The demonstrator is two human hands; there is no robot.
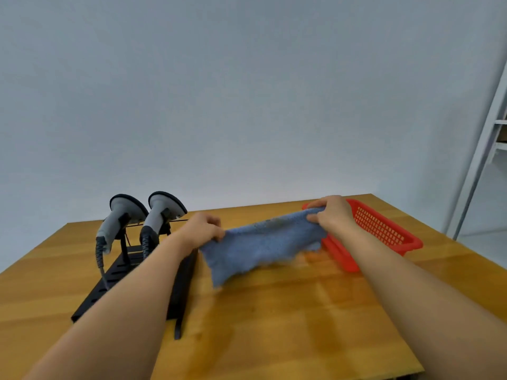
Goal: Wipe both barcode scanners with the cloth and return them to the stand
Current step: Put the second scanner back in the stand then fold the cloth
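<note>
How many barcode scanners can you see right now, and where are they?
2. Both grey handheld barcode scanners sit side by side on the black metal stand at the table's left: the left scanner and the right scanner. No others are visible; neither hand touches them.

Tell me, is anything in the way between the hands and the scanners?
Nothing visible blocks them. The left hand and right hand grip the blue cloth above the table; both scanners sit on the stand, just left.
</note>
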